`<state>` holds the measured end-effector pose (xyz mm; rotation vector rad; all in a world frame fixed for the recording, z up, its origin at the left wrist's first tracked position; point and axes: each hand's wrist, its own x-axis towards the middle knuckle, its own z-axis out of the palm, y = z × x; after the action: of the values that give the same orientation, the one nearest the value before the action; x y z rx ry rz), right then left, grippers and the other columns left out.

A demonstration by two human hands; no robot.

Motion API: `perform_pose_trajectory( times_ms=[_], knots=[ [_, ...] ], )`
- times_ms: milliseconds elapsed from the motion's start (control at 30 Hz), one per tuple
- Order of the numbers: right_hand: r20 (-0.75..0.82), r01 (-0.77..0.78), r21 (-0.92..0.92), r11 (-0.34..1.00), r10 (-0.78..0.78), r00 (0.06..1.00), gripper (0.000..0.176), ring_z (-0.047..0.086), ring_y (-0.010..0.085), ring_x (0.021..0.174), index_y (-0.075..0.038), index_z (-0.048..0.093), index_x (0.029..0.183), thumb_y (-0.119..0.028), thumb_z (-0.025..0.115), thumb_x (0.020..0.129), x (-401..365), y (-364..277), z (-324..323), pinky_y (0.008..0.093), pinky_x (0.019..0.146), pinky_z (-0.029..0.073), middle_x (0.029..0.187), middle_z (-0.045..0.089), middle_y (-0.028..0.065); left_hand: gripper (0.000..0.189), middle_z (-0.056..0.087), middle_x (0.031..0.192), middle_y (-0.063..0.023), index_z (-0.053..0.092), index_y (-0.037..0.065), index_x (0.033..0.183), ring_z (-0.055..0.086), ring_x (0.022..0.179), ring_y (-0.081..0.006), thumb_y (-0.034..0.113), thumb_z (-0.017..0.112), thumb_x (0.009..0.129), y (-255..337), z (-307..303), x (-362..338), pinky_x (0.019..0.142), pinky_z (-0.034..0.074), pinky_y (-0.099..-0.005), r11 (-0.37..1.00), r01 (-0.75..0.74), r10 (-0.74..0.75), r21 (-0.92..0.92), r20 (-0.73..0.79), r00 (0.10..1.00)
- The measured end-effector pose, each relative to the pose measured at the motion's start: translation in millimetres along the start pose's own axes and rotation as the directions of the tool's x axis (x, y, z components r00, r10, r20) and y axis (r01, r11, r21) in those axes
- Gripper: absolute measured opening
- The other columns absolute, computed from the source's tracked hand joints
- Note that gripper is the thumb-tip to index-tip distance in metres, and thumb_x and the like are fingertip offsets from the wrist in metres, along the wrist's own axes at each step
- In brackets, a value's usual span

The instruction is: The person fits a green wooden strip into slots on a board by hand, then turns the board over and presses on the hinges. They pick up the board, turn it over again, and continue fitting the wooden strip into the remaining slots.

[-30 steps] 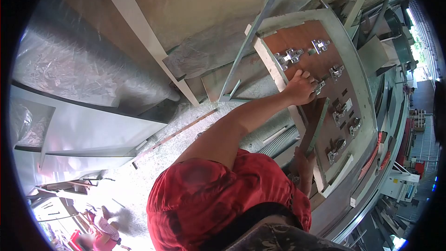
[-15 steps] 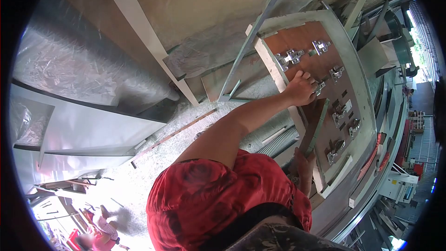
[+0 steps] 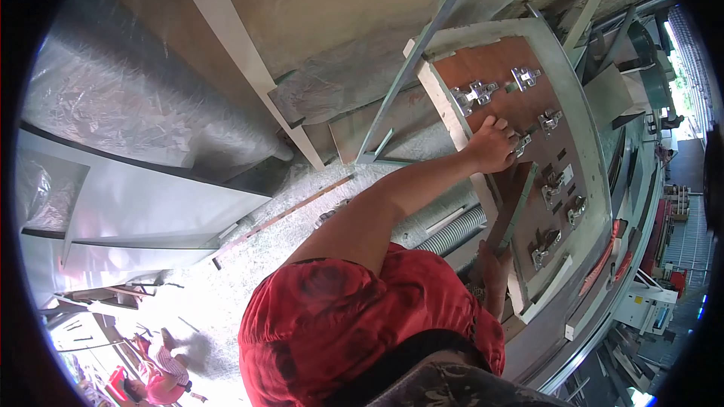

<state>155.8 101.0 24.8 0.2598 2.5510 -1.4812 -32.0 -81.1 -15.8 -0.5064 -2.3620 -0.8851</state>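
Note:
My left hand (image 3: 494, 145) is over the brown board (image 3: 471, 66), its fingers curled at a metal hinge (image 3: 521, 144) that shows beside the fingertips. The palm side is hidden. Lower down, my right hand (image 3: 494, 264) is wrapped round the lower end of a wooden block (image 3: 513, 207), which slants up across the board's near edge. Several other silvery hinges stand on the board, among them one at the upper left (image 3: 475, 95), one at the top (image 3: 526, 78) and one at the lower end (image 3: 544, 247).
A pale frame (image 3: 584, 132) surrounds the board. Below it is a ribbed hose (image 3: 452, 232). Plastic-wrapped sheets (image 3: 151, 98) and a long pale strip (image 3: 226, 38) stand at left. Another person (image 3: 162, 380) is low at the lower left. Red-handled pliers (image 3: 607, 256) lie at right.
The view has shifted slightly, so the board and hinges appear a little further right. Both hands keep nearly the same places. The distant person's posture has changed slightly.

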Motion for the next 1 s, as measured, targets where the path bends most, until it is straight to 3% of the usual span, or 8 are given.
perform_pose_trajectory(
  times_ms=[267, 500, 633, 700, 767, 867, 933, 1000],
  knots=[
    [-0.002, -0.015, -0.054, 0.998, 0.015, 1.0, 0.034, 0.052, 0.0102, 0.067, 0.0, 0.055, 0.11, -0.013, 0.066, 0.081, -1.8, -7.4, 0.2, 0.0269, 0.057, 0.042, 0.08, 0.059, 0.0014, 0.034, 0.06, 0.092, -0.004, 0.064, 0.008, 0.1, 0.049, 0.096, -0.0211, 0.029, 0.063, 0.073, 0.7, -0.3, 0.1, 0.088, 0.033, -0.038, 0.999, 0.0, -0.001, 0.035, 0.017, 1.0],
    [0.024, -0.038, 0.04, 0.999, 0.037, 0.999, 0.031, 0.054, 0.0101, 0.066, 0.0, 0.055, 0.106, -0.012, 0.066, 0.08, -0.5, 0.5, -1.8, 0.0271, 0.058, 0.044, 0.077, 0.058, 0.001, 0.041, 0.059, 0.096, -0.0067, 0.062, 0.007, 0.107, 0.049, 0.098, -0.023, 0.032, 0.064, 0.075, 0.6, -1.0, 1.0, 0.088, 0.035, -0.0405, 1.0, -0.004, 0.005, -0.011, 0.052, 0.999],
    [0.066, -0.135, 0.124, 0.983, 0.128, 0.99, 0.033, 0.052, 0.0086, 0.068, 0.0, 0.055, 0.108, -0.011, 0.066, 0.079, -2.7, -11.4, -4.3, 0.0257, 0.06, 0.043, 0.078, 0.057, 0.0002, 0.052, 0.054, 0.106, -0.0116, 0.056, 0.008, 0.121, 0.049, 0.105, -0.0301, 0.033, 0.066, 0.077, -0.2, -14.5, 2.3, 0.088, 0.038, -0.0454, 0.984, -0.097, 0.077, -0.152, -0.129, 0.989],
    [0.032, -0.098, 0.12, 0.988, 0.095, 0.995, 0.033, 0.052, 0.0081, 0.069, 0.0, 0.055, 0.108, -0.011, 0.066, 0.079, -4.3, -14.0, -8.3, 0.0251, 0.06, 0.043, 0.078, 0.057, 0.0001, 0.052, 0.053, 0.103, -0.0111, 0.055, 0.007, 0.121, 0.049, 0.1, -0.0303, 0.029, 0.066, 0.075, -2.9, -34.2, 5.0, 0.084, 0.039, -0.0442, 0.976, -0.188, 0.135, -0.114, -0.365, 0.921],
    [0.006, -0.069, 0.113, 0.991, 0.069, 0.998, 0.034, 0.052, 0.0076, 0.069, 0.0, 0.055, 0.109, -0.011, 0.066, 0.079, -7.8, -20.6, -10.9, 0.0246, 0.06, 0.043, 0.078, 0.057, -0.0001, 0.053, 0.053, 0.107, -0.0118, 0.055, 0.009, 0.123, 0.05, 0.1, -0.0312, 0.028, 0.068, 0.075, -24.2, -55.8, 4.5, 0.084, 0.039, -0.0444, 0.99, -0.132, 0.11, -0.043, -0.335, 0.936],
    [-0.037, -0.092, 0.089, 0.992, 0.095, 0.995, 0.036, 0.053, 0.0076, 0.07, 0.0, 0.055, 0.112, -0.013, 0.066, 0.08, -11.4, -42.4, -15.3, 0.0244, 0.06, 0.043, 0.079, 0.058, 0.0002, 0.052, 0.054, 0.107, -0.0122, 0.056, 0.008, 0.12, 0.05, 0.102, -0.032, 0.03, 0.068, 0.075, -62.3, -83.7, 3.1, 0.086, 0.039, -0.0448, 0.996, 0.083, -0.09, -0.037, -0.268, 0.959],
    [-0.058, 0.087, -0.011, 0.996, -0.088, 0.994, 0.038, 0.053, 0.0079, 0.071, 0.0, 0.054, 0.115, -0.014, 0.065, 0.082, -6.9, -50.3, -17.9, 0.0251, 0.062, 0.043, 0.081, 0.058, 0.0006, 0.052, 0.055, 0.107, -0.0125, 0.057, 0.007, 0.119, 0.05, 0.103, -0.0321, 0.031, 0.068, 0.075, -81.8, -88.4, 0.4, 0.086, 0.039, -0.0446, 0.99, 0.128, -0.139, -0.058, -0.276, 0.951],
    [-0.04, 0.083, 0.064, 0.994, -0.08, 0.996, 0.038, 0.053, 0.0084, 0.071, -0.001, 0.054, 0.116, -0.017, 0.065, 0.083, -4.6, -79.3, -11.1, 0.0258, 0.063, 0.044, 0.081, 0.058, 0.0008, 0.05, 0.057, 0.104, -0.0132, 0.059, 0.005, 0.115, 0.051, 0.101, -0.032, 0.033, 0.069, 0.074, -95.3, -86.1, -2.7, 0.088, 0.038, -0.0435, 0.976, 0.188, -0.205, -0.111, -0.168, 0.964]
  ],
)
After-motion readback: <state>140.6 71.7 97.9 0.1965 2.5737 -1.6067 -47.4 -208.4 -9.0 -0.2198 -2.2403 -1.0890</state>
